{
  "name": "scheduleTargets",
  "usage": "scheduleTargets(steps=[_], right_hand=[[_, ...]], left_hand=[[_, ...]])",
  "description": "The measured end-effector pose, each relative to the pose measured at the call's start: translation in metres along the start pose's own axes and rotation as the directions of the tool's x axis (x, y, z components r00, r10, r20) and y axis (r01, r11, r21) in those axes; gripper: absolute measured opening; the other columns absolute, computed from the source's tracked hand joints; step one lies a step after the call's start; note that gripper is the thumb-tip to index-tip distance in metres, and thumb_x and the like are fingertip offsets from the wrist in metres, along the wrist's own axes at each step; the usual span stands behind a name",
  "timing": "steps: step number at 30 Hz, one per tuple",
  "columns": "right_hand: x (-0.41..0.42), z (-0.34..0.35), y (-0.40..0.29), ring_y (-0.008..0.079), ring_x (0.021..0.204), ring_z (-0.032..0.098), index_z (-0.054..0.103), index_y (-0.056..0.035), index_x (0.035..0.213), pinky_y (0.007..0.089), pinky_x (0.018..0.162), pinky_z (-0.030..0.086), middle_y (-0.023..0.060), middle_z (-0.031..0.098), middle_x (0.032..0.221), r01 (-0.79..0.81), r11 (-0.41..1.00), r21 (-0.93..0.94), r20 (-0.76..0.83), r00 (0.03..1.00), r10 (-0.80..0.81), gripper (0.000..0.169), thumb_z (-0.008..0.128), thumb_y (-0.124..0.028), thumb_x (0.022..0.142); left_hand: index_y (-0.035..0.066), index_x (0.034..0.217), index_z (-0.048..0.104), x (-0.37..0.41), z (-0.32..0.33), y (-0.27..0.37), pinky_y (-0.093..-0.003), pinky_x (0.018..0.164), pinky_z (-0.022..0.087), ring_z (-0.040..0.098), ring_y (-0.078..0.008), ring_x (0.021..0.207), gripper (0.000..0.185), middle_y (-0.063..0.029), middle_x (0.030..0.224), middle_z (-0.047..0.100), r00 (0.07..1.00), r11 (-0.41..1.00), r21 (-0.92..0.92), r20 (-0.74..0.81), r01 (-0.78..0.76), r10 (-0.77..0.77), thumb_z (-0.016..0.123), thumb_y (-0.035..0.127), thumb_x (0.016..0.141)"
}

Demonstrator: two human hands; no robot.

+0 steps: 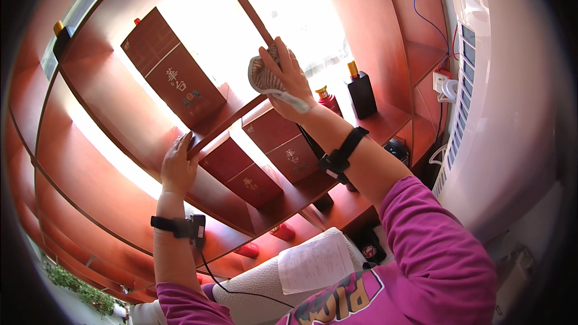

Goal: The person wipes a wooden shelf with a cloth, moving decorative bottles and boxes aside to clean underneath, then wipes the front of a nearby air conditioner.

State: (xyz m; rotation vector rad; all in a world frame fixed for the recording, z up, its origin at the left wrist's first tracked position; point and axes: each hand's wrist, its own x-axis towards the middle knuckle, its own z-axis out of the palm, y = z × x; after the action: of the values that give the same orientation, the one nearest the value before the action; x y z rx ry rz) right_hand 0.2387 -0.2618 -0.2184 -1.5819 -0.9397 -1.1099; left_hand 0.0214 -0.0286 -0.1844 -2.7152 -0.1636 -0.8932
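My right hand (291,83) is raised and holds a striped grey-brown cloth (265,74) against the front edge of a wooden shelf divider (246,2). Part of the cloth is hidden under my fingers and palm. Lower and to the left, my left hand (177,167) grips the front edge of a reddish-brown shelf board (226,124), its fingers over the top. Above that board stands a tall dark-red box (174,67) bearing writing. Below it are two more dark-red boxes, one on the left (241,169) and one partly behind my right forearm (282,144).
Right of my right hand stand a red bottle (329,100) and a black gold-capped bottle (361,92). Another black bottle (61,40) is far left. A white air conditioner (496,122) flanks the shelves. Below, a printed sheet (314,262) lies on a pale textured cover (253,275).
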Motion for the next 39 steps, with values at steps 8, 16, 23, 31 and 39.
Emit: scheduleTargets(steps=[8,16,23,31,39], right_hand=[[0.02,0.012,-0.012,0.033,0.122,0.044,0.052,-0.0068,0.122,0.0422,0.097,0.041,0.0179,0.047,0.129,0.273,0.958,-0.093,0.302,0.924,-0.234,0.044,0.055,-0.024,0.082],[0.064,0.006,-0.047,0.0263,0.091,0.065,0.068,-0.0065,0.089,0.0374,0.078,0.05,0.0124,0.068,0.092,-0.075,0.969,-0.235,0.756,0.613,0.231,0.028,0.05,-0.026,0.081],[0.026,0.039,-0.088,0.0284,0.097,0.062,0.067,-0.012,0.096,0.0373,0.084,0.049,0.0099,0.065,0.097,0.062,0.994,0.085,0.633,0.768,-0.102,0.028,0.057,-0.023,0.073],[-0.056,0.013,-0.077,0.031,0.096,0.062,0.067,-0.0127,0.101,0.0387,0.079,0.05,0.0133,0.065,0.095,-0.18,0.736,0.652,0.483,0.848,-0.221,0.033,0.063,-0.006,0.069],[-0.18,0.001,0.024,0.0292,0.089,0.063,0.055,-0.0037,0.117,0.0343,0.076,0.051,0.0175,0.063,0.099,-0.268,0.902,0.339,0.47,0.879,0.085,0.042,0.062,0.002,0.076]], left_hand=[[0.006,0.131,0.046,0.002,0.002,0.002,-0.0426,0.1,0.04,0.05,-0.0349,0.118,0.052,-0.0195,0.127,0.053,0.999,0.999,-0.033,-0.027,0.027,-0.028,0.061,0.014,0.082],[0.007,0.134,0.044,-0.004,0.016,-0.013,-0.0431,0.099,0.039,0.049,-0.0342,0.119,0.055,-0.0179,0.127,0.054,0.997,0.996,0.086,-0.08,-0.017,0.024,0.061,0.014,0.082],[0.008,0.134,0.044,0.006,0.017,-0.009,-0.0439,0.098,0.04,0.05,-0.0352,0.118,0.056,-0.0186,0.128,0.053,0.998,0.999,-0.001,-0.048,0.037,-0.037,0.061,0.015,0.082],[0.006,0.13,0.046,0.005,0.022,-0.002,-0.0431,0.088,0.044,0.057,-0.0361,0.102,0.049,-0.013,0.111,0.062,0.996,0.998,-0.007,-0.077,0.054,-0.055,0.059,0.016,0.084],[0.006,0.131,0.047,-0.009,0.002,-0.006,-0.0408,0.088,0.046,0.056,-0.035,0.105,0.047,-0.017,0.117,0.059,0.996,0.998,0.048,-0.077,0.045,-0.041,0.059,0.017,0.087]])
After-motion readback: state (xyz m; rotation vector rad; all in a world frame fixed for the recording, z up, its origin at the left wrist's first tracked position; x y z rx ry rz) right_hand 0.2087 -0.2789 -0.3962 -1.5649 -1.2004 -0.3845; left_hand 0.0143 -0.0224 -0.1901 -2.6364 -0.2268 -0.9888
